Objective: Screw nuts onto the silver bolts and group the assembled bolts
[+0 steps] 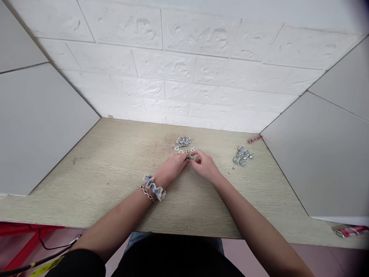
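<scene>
Both my hands meet over the middle of the table. My left hand (173,166) is closed, its fingertips pinching a small metal bolt (189,158). From the other side my right hand (205,165) curls its thumb and index finger round the bolt's end. Just beyond the fingertips lie flat washers (193,149) and small nuts (173,146). A heap of bolts (183,141) sits behind them. Fingers hide part of the held bolt, so I cannot tell what is fitted on it.
To the right is a second pile of bolts (243,155), seemingly with washers on them. A red tube (254,139) lies by the right panel (331,154), and another red tube (351,231) at the front right edge. A white brick-patterned wall (178,88) closes the back; a grey panel (49,127) stands left.
</scene>
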Motion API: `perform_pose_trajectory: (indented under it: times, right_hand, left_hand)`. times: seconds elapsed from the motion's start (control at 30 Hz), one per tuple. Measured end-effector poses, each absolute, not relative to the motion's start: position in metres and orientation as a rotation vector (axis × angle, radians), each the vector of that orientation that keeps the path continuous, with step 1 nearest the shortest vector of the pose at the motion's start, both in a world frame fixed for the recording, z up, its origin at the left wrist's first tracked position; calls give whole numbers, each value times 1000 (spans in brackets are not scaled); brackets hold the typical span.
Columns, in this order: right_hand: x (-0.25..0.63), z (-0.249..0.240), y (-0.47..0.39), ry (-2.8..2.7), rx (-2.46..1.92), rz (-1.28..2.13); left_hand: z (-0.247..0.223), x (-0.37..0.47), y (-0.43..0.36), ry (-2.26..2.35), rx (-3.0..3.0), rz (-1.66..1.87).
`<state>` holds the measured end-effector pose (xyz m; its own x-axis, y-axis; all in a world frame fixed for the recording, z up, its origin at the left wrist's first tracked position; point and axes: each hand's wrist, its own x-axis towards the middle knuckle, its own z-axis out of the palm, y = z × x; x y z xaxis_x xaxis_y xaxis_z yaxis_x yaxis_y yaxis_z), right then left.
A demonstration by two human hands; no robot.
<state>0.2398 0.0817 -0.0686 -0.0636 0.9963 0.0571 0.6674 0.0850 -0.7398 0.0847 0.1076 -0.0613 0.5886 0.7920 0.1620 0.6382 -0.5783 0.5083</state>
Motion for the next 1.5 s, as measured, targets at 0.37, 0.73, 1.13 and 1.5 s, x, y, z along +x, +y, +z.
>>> perform_pose_trajectory:
  times: [0.37, 0.73, 1.13, 1.5]
  right_hand:
    - [242, -65, 80, -1714, -1766, 800]
    - [240, -68, 82, -1780, -1729, 796]
    - [239, -70, 84, -1780, -1656, 826]
    - [239, -67, 82, -1791, -1728, 770]
  left_hand:
    - [-63, 86, 106, 1162, 2483, 535]
    - [-60, 86, 106, 1132, 2457, 534]
    - [-66, 86, 109, 1123, 2437, 553]
    - [-64, 86, 108, 1131, 2443, 556]
